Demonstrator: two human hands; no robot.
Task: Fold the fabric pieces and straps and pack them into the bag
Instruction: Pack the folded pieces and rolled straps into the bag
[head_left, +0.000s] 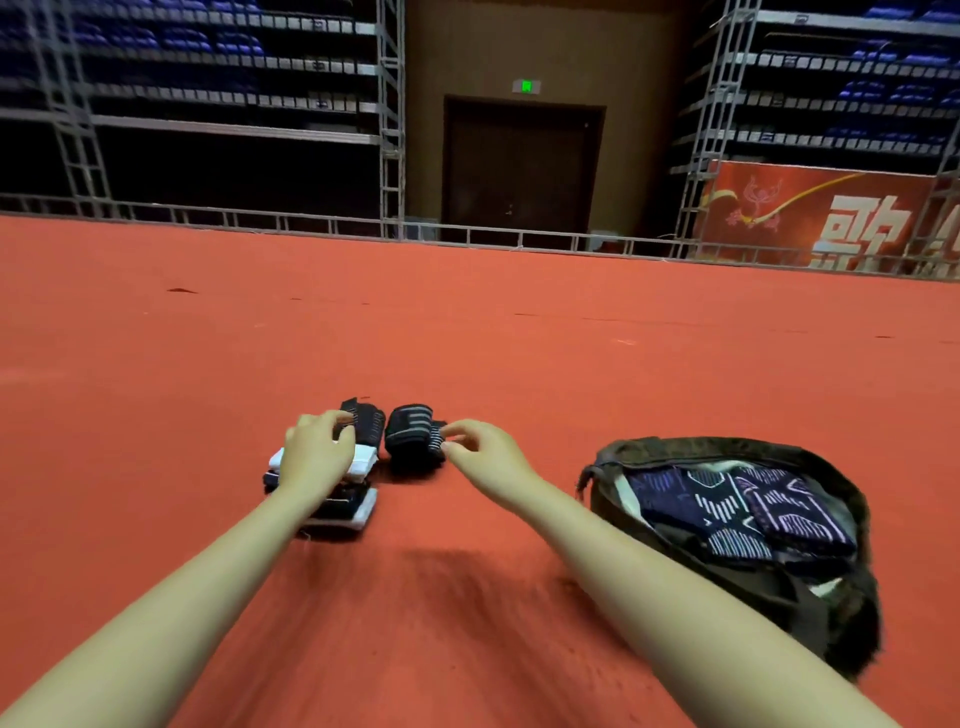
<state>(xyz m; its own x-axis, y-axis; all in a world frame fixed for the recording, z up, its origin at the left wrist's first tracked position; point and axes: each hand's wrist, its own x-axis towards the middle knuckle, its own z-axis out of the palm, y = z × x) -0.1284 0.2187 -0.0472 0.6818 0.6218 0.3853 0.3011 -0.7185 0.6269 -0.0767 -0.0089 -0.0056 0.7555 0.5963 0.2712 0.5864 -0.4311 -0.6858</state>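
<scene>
On the red floor lie two rolled black straps with grey stripes: one (367, 426) on the left, another (413, 439) on the right. A stack of folded black and white fabric pieces (347, 506) sits just in front of the left strap. My left hand (317, 452) rests on top of that stack, fingertips at the left strap. My right hand (480, 449) pinches the right edge of the right strap. An open dark olive bag (800, 592) lies to the right, holding folded navy patterned fabric (748, 512).
Red carpet floor (467, 338) spreads all around. Far back runs a metal truss rail (311, 223), with scaffolded seating stands on both sides, a dark door (522, 166) in the middle and a red banner (821, 218) at the right.
</scene>
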